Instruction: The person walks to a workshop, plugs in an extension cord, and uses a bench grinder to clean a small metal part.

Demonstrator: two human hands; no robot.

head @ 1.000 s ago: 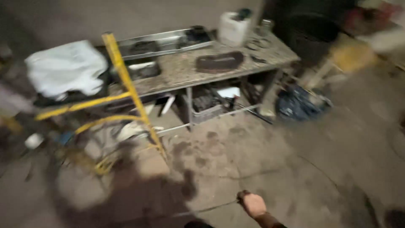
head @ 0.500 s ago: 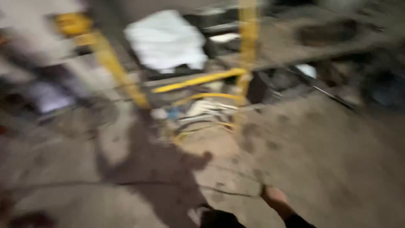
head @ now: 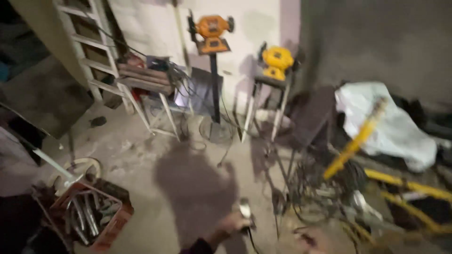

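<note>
My left hand (head: pixel 231 223) reaches in from the bottom centre on a dark sleeve. Its fingers are closed around a small shiny metal tool (head: pixel 245 209) with a dark cable hanging below it. A blurred shape at the bottom edge looks like my right hand (head: pixel 312 240), close to a tangle of cables (head: pixel 306 188) on the floor. Whether it holds anything is too blurred to tell. My shadow falls on the concrete floor just ahead of the hands.
An orange bench grinder (head: pixel 213 29) on a pedestal and a yellow grinder (head: pixel 278 60) on a stand are by the wall. A ladder (head: pixel 89 44) and cluttered small table (head: pixel 146 77) are on the left. A red crate (head: pixel 92 217) of metal parts, a yellow frame (head: pixel 355 141) and a white sheet (head: pixel 388 123) flank the floor.
The view has swung left, away from the workbench to the wall with the grinders. A hand now grips a metal tool, where before a hand hung with nothing visible in it.
</note>
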